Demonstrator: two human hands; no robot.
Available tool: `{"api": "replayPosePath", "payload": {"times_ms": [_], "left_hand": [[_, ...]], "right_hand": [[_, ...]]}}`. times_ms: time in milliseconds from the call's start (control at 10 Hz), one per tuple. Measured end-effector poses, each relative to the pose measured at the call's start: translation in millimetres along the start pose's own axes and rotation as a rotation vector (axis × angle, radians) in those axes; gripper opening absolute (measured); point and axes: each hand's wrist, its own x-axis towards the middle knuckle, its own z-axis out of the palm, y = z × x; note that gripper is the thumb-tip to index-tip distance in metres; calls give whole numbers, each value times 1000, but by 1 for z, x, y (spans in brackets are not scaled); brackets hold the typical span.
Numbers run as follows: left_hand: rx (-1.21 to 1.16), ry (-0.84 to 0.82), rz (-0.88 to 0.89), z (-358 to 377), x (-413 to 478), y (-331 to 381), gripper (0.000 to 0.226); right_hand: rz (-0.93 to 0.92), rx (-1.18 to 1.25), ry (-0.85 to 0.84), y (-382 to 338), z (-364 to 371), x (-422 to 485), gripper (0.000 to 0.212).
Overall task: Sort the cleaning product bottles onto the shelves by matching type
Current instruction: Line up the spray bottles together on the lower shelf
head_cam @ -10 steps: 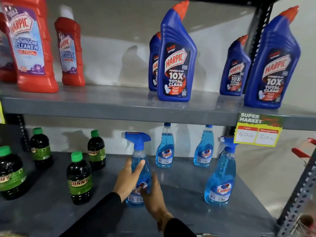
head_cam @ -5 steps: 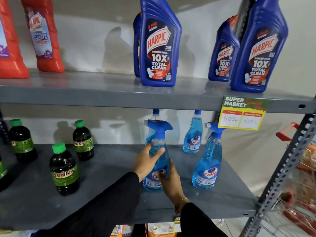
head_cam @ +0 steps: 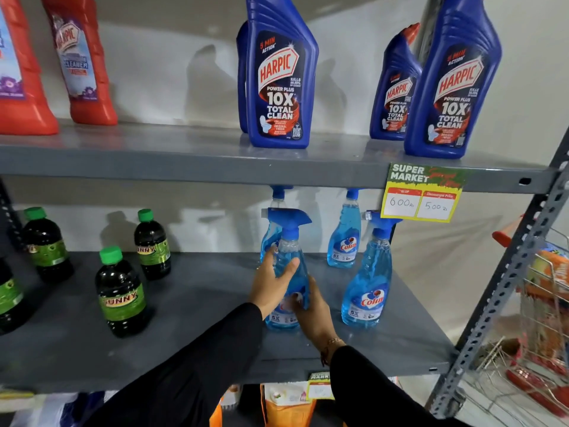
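A blue Colin spray bottle (head_cam: 292,257) stands upright on the lower grey shelf (head_cam: 200,303). My left hand (head_cam: 271,285) wraps its left side and my right hand (head_cam: 311,309) holds its lower right. Three more Colin spray bottles stand close by: one (head_cam: 368,282) to the right, one (head_cam: 345,241) behind right, one (head_cam: 271,235) partly hidden behind. Dark bottles with green caps, labelled Sunny (head_cam: 121,297), stand at the shelf's left. On the upper shelf (head_cam: 184,161) are blue Harpic bottles (head_cam: 278,75) and red Harpic bottles (head_cam: 80,60).
A yellow price tag (head_cam: 421,195) hangs from the upper shelf's edge. A perforated metal upright (head_cam: 505,297) frames the right side. Beyond it sits a wire shopping basket (head_cam: 545,303) with a red handle. Orange packs (head_cam: 286,408) show below the lower shelf.
The view has shifted, so the shelves sit differently in frame. Both hands stay on the same Colin spray bottle, which stands on the lower shelf, now further right and close to the other Colin bottles.
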Motion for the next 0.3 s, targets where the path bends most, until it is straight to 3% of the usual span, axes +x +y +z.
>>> {"api": "replayPosePath", "payload": {"times_ms": [100, 200, 300], "left_hand": [[90, 169, 94, -8, -21, 3, 56], [318, 335, 475, -31, -45, 14, 37], [570, 446, 880, -63, -58, 30, 32]], "right_hand": [[-40, -72, 82, -2, 1, -14, 65], [-173, -197, 232, -4, 5, -42, 57], [-570, -335, 63, -4, 17, -122, 39]]}}
